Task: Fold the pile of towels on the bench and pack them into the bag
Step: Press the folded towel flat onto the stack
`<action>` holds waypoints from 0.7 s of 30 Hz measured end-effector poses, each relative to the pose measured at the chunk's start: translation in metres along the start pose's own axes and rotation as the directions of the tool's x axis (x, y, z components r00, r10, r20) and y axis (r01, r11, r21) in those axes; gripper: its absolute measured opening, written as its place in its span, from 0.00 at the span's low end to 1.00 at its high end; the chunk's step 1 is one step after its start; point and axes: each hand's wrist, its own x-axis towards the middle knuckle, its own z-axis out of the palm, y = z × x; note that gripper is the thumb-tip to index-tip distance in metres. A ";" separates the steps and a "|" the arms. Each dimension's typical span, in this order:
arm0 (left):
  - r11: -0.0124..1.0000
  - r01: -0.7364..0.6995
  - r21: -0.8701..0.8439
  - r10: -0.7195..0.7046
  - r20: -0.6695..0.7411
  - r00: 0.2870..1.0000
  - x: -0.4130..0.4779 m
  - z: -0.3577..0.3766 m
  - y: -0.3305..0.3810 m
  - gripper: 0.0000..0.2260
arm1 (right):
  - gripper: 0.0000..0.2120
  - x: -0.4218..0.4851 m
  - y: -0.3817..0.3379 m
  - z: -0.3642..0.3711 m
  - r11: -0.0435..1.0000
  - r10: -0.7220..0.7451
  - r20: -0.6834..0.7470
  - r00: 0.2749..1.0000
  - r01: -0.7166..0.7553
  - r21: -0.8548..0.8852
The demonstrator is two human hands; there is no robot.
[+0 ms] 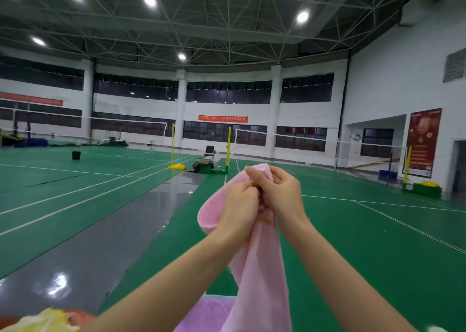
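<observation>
A pink towel (259,276) hangs in the air in front of me, raised at chest height. My left hand (238,205) and my right hand (280,193) are pressed close together and both grip its top edge, with a fold of cloth looping out to the left of my left hand. Under it, at the bottom edge, lies a purple towel (209,314). A yellow towel (45,321) and something orange beside it show at the bottom left corner. The bench and the bag are out of view.
Beyond my hands stretches a green badminton court with a grey walkway (106,243). Yellow net posts (173,145), a chair (209,152) and a dark bag on a green base (203,166) stand far off. A black bucket (76,155) sits on the left court.
</observation>
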 end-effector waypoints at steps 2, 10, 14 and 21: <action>0.996 -0.011 -0.085 0.017 0.071 0.997 -0.008 -0.001 0.000 0.22 | 0.04 0.001 0.000 -0.003 1.000 0.005 -0.008 1.000 -0.005 0.029; 0.785 -0.210 0.582 0.297 -0.057 0.953 0.007 -0.060 -0.031 0.30 | 0.02 0.015 -0.003 -0.030 0.989 0.059 0.039 0.998 -0.064 0.135; 0.869 -0.030 0.494 -0.047 0.143 0.989 0.013 -0.078 -0.040 0.23 | 0.01 0.025 -0.008 -0.041 0.967 0.109 0.056 0.992 -0.119 0.225; 0.963 0.269 -0.007 -0.267 0.100 0.958 0.039 -0.073 -0.038 0.02 | 0.02 0.053 -0.004 -0.068 0.994 0.111 0.090 0.990 -0.109 -0.017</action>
